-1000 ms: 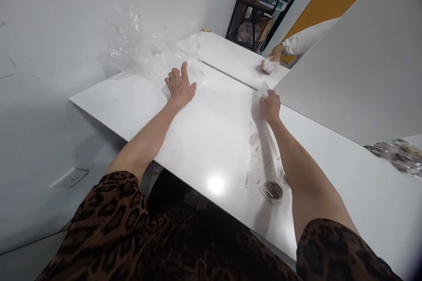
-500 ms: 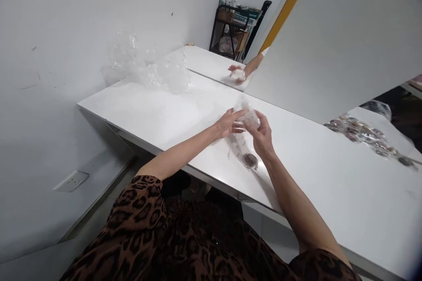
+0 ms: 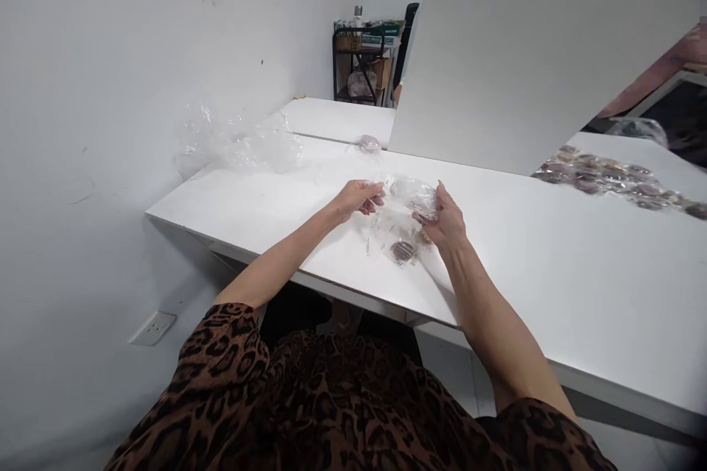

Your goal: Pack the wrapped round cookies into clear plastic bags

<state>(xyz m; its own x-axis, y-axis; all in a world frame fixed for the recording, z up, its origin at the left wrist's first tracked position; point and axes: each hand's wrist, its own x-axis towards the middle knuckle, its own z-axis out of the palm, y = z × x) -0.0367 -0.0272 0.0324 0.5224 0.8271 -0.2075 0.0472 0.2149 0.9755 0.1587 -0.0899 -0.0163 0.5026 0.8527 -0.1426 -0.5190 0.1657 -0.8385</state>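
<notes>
My left hand (image 3: 360,199) pinches the left edge of a clear plastic bag (image 3: 412,195). On its other side, my right hand (image 3: 446,219) grips the same bag, thumb raised. The bag is stretched between both hands just above the white table; what it holds, if anything, is hard to make out. Below it lies a brown round item in clear wrapping (image 3: 403,250), with more crinkled clear film around it. A small yellowish piece shows beside my right fingers, partly hidden.
Crumpled clear plastic bags (image 3: 237,143) are heaped at the left by the wall. A wrapped item (image 3: 368,143) sits at the table's back edge, near a grey upright panel (image 3: 486,51). Several wrapped round items (image 3: 613,176) lie at right. Behind stands a black shelf cart (image 3: 359,62).
My hands have moved apart, spreading the clear bag between them. Another person's hand has left the far table, and a wrapped item now shows near there. The view has turned slightly.
</notes>
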